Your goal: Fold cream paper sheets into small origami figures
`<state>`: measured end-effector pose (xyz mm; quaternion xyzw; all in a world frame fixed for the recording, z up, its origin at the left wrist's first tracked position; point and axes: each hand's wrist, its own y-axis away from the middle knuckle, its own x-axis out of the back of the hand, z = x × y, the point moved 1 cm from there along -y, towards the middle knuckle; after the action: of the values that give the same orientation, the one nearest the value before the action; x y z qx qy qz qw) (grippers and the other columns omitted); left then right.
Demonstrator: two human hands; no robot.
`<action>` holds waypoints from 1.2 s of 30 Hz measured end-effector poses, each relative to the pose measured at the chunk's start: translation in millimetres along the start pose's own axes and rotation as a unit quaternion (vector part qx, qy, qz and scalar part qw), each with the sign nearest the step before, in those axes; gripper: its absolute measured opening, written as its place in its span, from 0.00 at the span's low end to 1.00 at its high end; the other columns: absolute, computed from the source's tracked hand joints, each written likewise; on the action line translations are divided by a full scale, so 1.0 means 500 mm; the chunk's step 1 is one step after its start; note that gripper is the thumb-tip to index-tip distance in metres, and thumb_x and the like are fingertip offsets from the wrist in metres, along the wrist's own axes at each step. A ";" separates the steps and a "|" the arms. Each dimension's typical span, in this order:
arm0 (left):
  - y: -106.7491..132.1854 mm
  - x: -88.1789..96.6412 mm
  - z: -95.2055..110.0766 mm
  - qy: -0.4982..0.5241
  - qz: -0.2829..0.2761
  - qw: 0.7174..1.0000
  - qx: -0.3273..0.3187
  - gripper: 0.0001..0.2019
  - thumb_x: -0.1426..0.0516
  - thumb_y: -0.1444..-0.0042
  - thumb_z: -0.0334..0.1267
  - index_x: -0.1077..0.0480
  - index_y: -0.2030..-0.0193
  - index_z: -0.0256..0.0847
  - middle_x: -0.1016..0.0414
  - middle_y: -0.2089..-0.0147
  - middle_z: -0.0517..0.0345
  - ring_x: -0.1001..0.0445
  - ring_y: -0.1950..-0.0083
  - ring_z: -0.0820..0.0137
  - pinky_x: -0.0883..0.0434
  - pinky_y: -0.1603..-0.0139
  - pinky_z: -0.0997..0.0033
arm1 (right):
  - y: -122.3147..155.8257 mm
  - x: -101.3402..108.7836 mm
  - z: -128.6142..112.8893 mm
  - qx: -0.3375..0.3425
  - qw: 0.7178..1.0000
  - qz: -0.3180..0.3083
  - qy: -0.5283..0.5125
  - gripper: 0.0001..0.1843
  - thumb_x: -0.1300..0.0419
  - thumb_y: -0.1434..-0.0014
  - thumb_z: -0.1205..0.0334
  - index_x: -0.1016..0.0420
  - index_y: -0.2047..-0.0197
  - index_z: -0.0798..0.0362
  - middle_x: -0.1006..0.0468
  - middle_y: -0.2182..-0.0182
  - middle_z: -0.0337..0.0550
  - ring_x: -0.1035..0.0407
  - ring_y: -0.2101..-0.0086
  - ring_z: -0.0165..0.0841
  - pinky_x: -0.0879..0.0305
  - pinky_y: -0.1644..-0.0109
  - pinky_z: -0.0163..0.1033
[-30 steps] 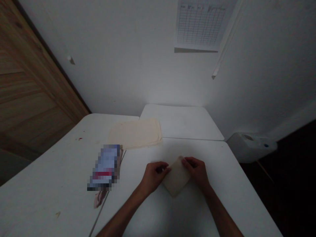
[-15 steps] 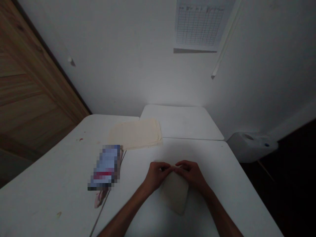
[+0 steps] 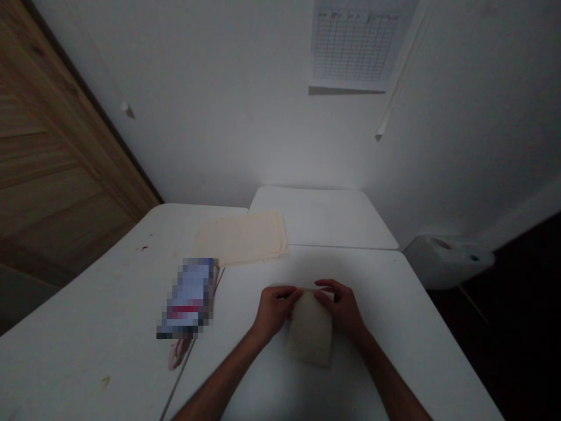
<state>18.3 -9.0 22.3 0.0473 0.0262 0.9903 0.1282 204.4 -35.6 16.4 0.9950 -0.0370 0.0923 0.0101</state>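
A small beige-grey sheet of paper (image 3: pixel 310 330), possibly folded, hangs or lies tilted between my hands over the white table. My left hand (image 3: pixel 275 307) pinches its upper left corner between thumb and fingers. At the upper right, my right hand (image 3: pixel 344 304) has its thumb on the front of the sheet, while the index finger reaches past the top edge, a little apart from the thumb. The other right fingers are partly hidden behind the paper.
Several cream sheets (image 3: pixel 241 237) lie stacked at the back of the white table (image 3: pixel 377 351). A blurred-out phone-like item (image 3: pixel 188 298) rests on a pinkish cloth (image 3: pixel 177 354) to the left. A printed chart (image 3: pixel 355 44) hangs on the wall; a white container (image 3: pixel 442 260) stands beyond the right edge.
The paper has turned more upright, and its lower edge has risen slightly. My hands have moved apart at the top edge, and my right index finger has lifted away from the thumb.
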 end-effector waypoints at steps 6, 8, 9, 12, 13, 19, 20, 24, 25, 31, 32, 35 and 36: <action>0.003 -0.001 -0.001 -0.022 0.001 1.000 -0.013 0.16 0.41 0.47 0.48 0.23 0.71 0.34 0.31 0.79 0.60 0.38 0.82 0.77 0.40 0.84 0.79 | 0.001 -0.001 0.003 -0.001 1.000 0.025 0.016 0.22 0.34 0.51 0.47 0.23 0.57 0.53 0.19 0.64 0.49 0.24 0.66 0.41 0.29 0.67 0.39; 0.004 -0.001 0.001 -0.032 0.001 0.999 -0.021 0.17 0.41 0.46 0.48 0.23 0.72 0.35 0.31 0.79 0.60 0.38 0.82 0.77 0.40 0.83 0.79 | 0.001 -0.002 0.004 -0.012 1.000 0.027 0.010 0.23 0.34 0.51 0.47 0.23 0.57 0.53 0.19 0.66 0.49 0.24 0.68 0.40 0.29 0.69 0.39; 0.004 -0.001 0.003 -0.033 0.000 0.999 -0.025 0.17 0.41 0.46 0.48 0.23 0.73 0.35 0.32 0.80 0.60 0.38 0.82 0.77 0.40 0.83 0.80 | 0.001 -0.002 0.003 -0.015 1.000 0.026 0.006 0.23 0.34 0.52 0.47 0.23 0.57 0.54 0.19 0.66 0.49 0.24 0.68 0.40 0.29 0.69 0.39; 0.007 -0.001 0.008 -0.026 -0.001 0.999 -0.027 0.17 0.41 0.46 0.48 0.24 0.74 0.35 0.33 0.81 0.61 0.38 0.83 0.77 0.40 0.83 0.79 | 0.001 -0.003 0.001 -0.018 0.999 0.029 0.001 0.23 0.33 0.53 0.47 0.23 0.58 0.54 0.19 0.66 0.49 0.24 0.69 0.40 0.29 0.70 0.38; 0.008 -0.002 0.009 -0.023 0.001 0.999 -0.025 0.17 0.41 0.46 0.48 0.24 0.74 0.35 0.33 0.81 0.61 0.38 0.83 0.77 0.39 0.83 0.79 | 0.001 -0.004 0.001 -0.020 0.999 0.029 -0.002 0.23 0.33 0.53 0.47 0.23 0.58 0.54 0.19 0.66 0.49 0.24 0.70 0.39 0.30 0.71 0.38; 0.008 -0.002 0.004 -0.029 0.002 0.999 -0.023 0.16 0.41 0.46 0.47 0.23 0.72 0.35 0.31 0.80 0.60 0.38 0.83 0.77 0.39 0.83 0.80 | 0.003 -0.002 0.007 -0.024 0.999 0.031 -0.011 0.22 0.32 0.53 0.48 0.23 0.58 0.54 0.19 0.68 0.48 0.25 0.73 0.37 0.31 0.72 0.37; 0.008 -0.002 0.003 -0.031 0.003 0.999 -0.022 0.16 0.41 0.46 0.47 0.23 0.71 0.35 0.31 0.80 0.60 0.38 0.83 0.77 0.39 0.83 0.80 | 0.003 -0.002 0.007 -0.024 0.999 0.028 -0.013 0.22 0.33 0.53 0.49 0.23 0.58 0.54 0.19 0.67 0.48 0.25 0.72 0.38 0.31 0.72 0.37; 0.008 0.000 0.005 -0.027 0.006 1.000 -0.014 0.16 0.41 0.47 0.48 0.22 0.71 0.35 0.30 0.80 0.59 0.37 0.83 0.77 0.39 0.84 0.79 | 0.004 -0.002 0.005 -0.027 0.999 0.020 -0.021 0.22 0.33 0.52 0.47 0.23 0.58 0.54 0.19 0.67 0.49 0.25 0.71 0.39 0.30 0.72 0.38; 0.009 0.000 0.006 -0.026 0.007 1.000 -0.012 0.17 0.41 0.47 0.49 0.22 0.71 0.35 0.29 0.79 0.59 0.37 0.83 0.76 0.38 0.84 0.79 | 0.004 -0.001 0.004 -0.026 0.999 0.021 -0.019 0.22 0.33 0.52 0.47 0.23 0.58 0.54 0.19 0.66 0.49 0.25 0.71 0.39 0.30 0.72 0.38; 0.010 -0.002 0.007 -0.018 0.014 1.000 -0.005 0.17 0.40 0.48 0.50 0.21 0.71 0.36 0.29 0.79 0.59 0.37 0.83 0.76 0.37 0.85 0.78 | 0.003 -0.001 0.003 -0.012 1.000 0.026 0.009 0.22 0.34 0.52 0.45 0.22 0.60 0.53 0.19 0.65 0.50 0.24 0.67 0.43 0.29 0.69 0.40; 0.010 -0.002 0.007 -0.016 0.015 1.000 -0.004 0.17 0.40 0.48 0.50 0.21 0.70 0.36 0.29 0.79 0.59 0.37 0.83 0.76 0.37 0.85 0.78 | 0.002 -0.001 0.003 -0.011 1.000 0.026 0.010 0.22 0.34 0.52 0.45 0.22 0.60 0.53 0.19 0.65 0.50 0.24 0.67 0.42 0.29 0.69 0.40; 0.009 -0.002 0.006 -0.015 0.012 1.000 -0.004 0.17 0.40 0.48 0.50 0.22 0.71 0.36 0.28 0.78 0.59 0.37 0.83 0.77 0.37 0.85 0.79 | 0.002 -0.001 0.005 -0.012 1.000 0.025 0.002 0.21 0.34 0.52 0.46 0.22 0.61 0.53 0.19 0.66 0.48 0.24 0.69 0.40 0.30 0.69 0.39; 0.009 -0.002 0.005 -0.016 0.011 1.000 -0.004 0.17 0.40 0.48 0.49 0.22 0.71 0.35 0.29 0.78 0.59 0.37 0.83 0.77 0.37 0.85 0.79 | 0.002 -0.001 0.005 -0.011 1.000 0.026 0.003 0.20 0.33 0.52 0.47 0.22 0.61 0.53 0.19 0.66 0.48 0.25 0.69 0.40 0.30 0.70 0.39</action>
<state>18.4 -13.6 25.0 0.0625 0.0194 0.9908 0.1183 204.5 -36.5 13.9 0.9933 -0.0638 0.0949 0.0191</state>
